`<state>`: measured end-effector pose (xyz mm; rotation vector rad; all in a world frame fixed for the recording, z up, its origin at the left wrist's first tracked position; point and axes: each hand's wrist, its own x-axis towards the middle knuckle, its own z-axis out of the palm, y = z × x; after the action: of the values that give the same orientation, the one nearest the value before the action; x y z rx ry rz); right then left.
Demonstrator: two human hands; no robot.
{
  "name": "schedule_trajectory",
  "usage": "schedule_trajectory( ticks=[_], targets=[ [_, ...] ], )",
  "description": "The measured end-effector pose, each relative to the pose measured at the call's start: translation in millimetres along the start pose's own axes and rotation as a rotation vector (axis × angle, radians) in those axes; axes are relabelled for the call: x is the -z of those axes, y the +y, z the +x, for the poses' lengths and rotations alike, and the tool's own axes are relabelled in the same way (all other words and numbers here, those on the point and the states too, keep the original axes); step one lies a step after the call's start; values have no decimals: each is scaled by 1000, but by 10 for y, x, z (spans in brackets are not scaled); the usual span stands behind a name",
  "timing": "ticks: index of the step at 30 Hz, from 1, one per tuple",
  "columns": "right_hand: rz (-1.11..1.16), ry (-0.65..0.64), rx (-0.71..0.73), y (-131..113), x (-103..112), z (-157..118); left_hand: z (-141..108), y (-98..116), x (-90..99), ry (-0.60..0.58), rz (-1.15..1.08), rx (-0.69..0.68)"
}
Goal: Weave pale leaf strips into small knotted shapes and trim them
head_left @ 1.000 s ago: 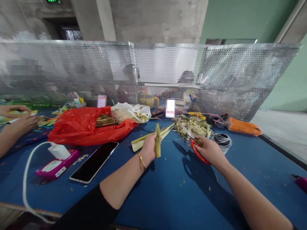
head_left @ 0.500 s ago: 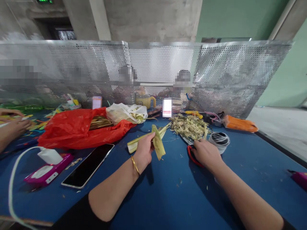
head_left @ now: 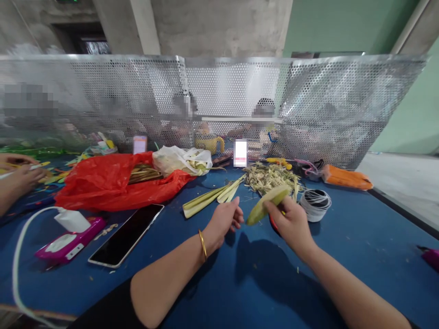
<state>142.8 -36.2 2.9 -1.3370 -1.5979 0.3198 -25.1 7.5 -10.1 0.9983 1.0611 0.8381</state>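
A pale green piece of husk point(head_left: 262, 208) is pinched between the thumb and fingers of my right hand point(head_left: 291, 224), raised above the table. Red scissors handles point(head_left: 274, 225) show beneath that hand; whether its fingers also hold them is hidden. My left hand point(head_left: 224, 219) hovers just left of the husk piece, fingers loosely curled and apart, holding nothing visible. Beyond it, long husk strips point(head_left: 202, 202) lie on the blue table point(head_left: 212, 292). A heap of shredded husk point(head_left: 267, 176) sits behind my right hand.
A red plastic bag point(head_left: 99, 183) and white bag point(head_left: 168, 160) lie left. Nearer are a phone point(head_left: 126, 235) and purple power strip point(head_left: 70, 244). A cord spool point(head_left: 315, 205) and orange packet point(head_left: 348, 177) stand right. Perforated metal panels point(head_left: 233, 91) cross behind. Another person's hands point(head_left: 20, 176) work far left.
The husk piece has passed from my left hand to my right and been turned. My left hand has moved right and let go. My right hand has risen slightly near the scissors.
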Motion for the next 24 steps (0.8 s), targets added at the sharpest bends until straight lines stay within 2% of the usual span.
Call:
schedule_trajectory(
  ticks=[1,2,3,5,7,10,14,18,22,24],
  targets=[
    [86,16,-100,-1,13,22,-10,15,-4,56,59,-135],
    [172,-26,-176,-3,19,37,-23,32,-11,78,97,-255],
    [247,-107,-227,-6,14,44,-37,48,-22,58,108,-339],
    [302,-274,-266,-14,-29,25,-69,64,-55,-54,96,-418],
    [240,-335,-239,-20,-100,-22,-93,52,-88,-106,105,-438],
    [195,-319,-218,-24,-182,-78,-102,15,-108,-51,113,-394],
    [311,-309,-259,-30,-170,-66,-86,5,-89,-13,63,-321],
    [313,-344,-265,-52,-147,-71,-82,17,-75,103,119,-324],
    [67,-415,-188,-88,-186,-146,-70,21,-50,245,251,-423],
    [19,-454,-185,-96,-198,-166,-53,28,-30,280,262,-442]
  ],
)
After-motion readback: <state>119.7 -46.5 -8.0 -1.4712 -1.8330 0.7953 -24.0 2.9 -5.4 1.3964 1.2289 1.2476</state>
